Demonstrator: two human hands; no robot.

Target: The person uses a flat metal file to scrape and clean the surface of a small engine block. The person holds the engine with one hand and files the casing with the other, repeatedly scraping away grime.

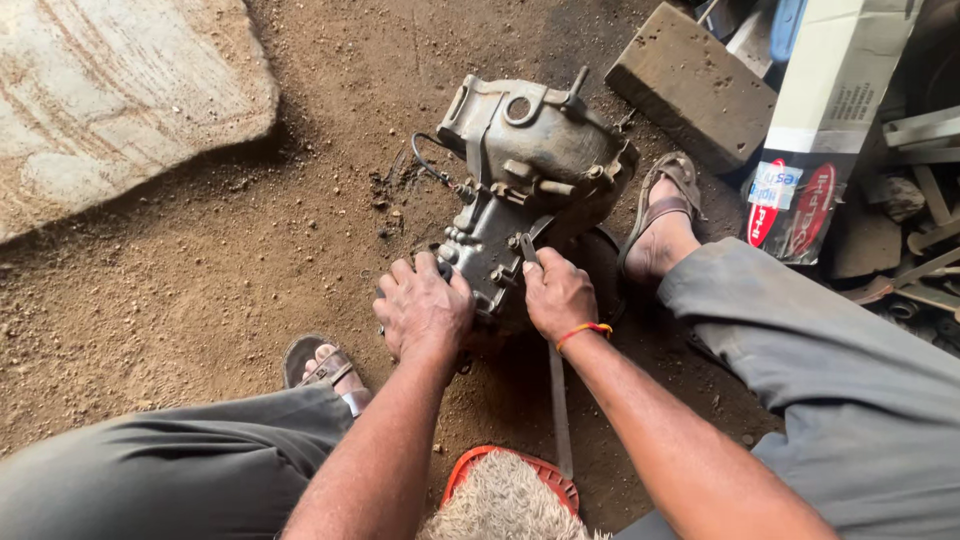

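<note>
A grimy grey metal gearbox casing (530,170) lies on the dirt floor between my feet. My left hand (422,308) presses down on the near left end of the casing, fingers curled over its edge. My right hand (556,293) grips a flat metal spanner (528,246) whose head sits on a bolt on the casing's side. A long thin metal bar (559,410) runs from under that wrist toward me. An orange thread band circles my right wrist.
A large flat stone slab (110,90) lies at the upper left. A wooden block (690,85) and a long printed carton (825,120) sit at the upper right beside scrap metal (920,200). An orange stool with a woolly cover (505,495) is under me. My sandalled feet flank the casing.
</note>
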